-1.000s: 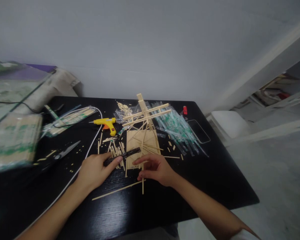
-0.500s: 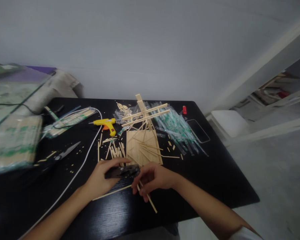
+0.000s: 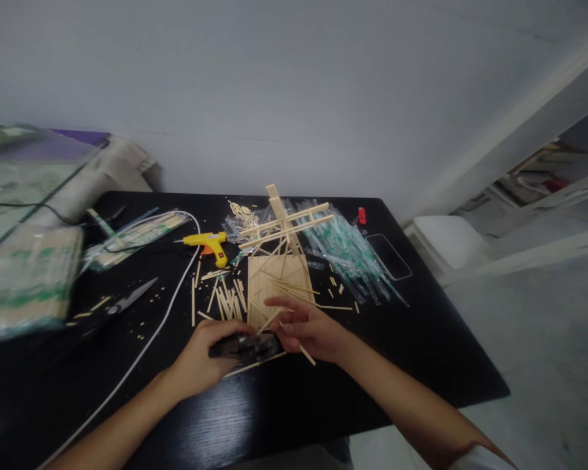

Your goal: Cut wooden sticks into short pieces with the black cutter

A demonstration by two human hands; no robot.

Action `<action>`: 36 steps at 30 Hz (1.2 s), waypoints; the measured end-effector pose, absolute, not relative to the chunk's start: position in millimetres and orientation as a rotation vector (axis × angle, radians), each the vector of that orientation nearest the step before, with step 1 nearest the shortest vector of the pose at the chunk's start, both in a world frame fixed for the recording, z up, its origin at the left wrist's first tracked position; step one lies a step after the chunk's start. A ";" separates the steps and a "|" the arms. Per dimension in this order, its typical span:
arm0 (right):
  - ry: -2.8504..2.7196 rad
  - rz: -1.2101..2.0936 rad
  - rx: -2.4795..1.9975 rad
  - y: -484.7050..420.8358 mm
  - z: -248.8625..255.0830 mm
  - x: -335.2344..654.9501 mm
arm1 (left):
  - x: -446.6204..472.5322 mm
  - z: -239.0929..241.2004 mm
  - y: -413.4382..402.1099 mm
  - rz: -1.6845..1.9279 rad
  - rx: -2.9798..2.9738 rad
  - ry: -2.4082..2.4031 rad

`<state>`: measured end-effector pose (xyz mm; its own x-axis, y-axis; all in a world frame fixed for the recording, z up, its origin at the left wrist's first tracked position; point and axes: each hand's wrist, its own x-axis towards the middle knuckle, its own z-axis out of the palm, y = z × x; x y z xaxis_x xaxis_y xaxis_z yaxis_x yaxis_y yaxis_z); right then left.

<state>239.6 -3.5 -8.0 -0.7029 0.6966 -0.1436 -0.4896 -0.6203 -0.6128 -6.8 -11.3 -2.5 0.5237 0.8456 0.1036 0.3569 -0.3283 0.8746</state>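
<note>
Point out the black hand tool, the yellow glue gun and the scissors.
black hand tool [image 3: 244, 348]: head view, dark body
yellow glue gun [image 3: 208, 239]: head view, yellow barrel
scissors [image 3: 127, 300]: head view, metal blade

We are at a makeshift craft spot, home or workshop we cannot tell: the black counter against a pale wall bears a yellow glue gun, scissors at left, cut sticks and a stick structure.

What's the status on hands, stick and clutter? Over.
Left hand: gripping black hand tool. Right hand: holding thin wooden stick beside the tool. Clutter: loose sticks lying across the stick panel beyond the hands.
</note>
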 end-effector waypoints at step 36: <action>-1.235 1.741 -0.977 -12.8 -6.8 233.6 | -16.6 -4.1 2.1 0.557 2.389 1.528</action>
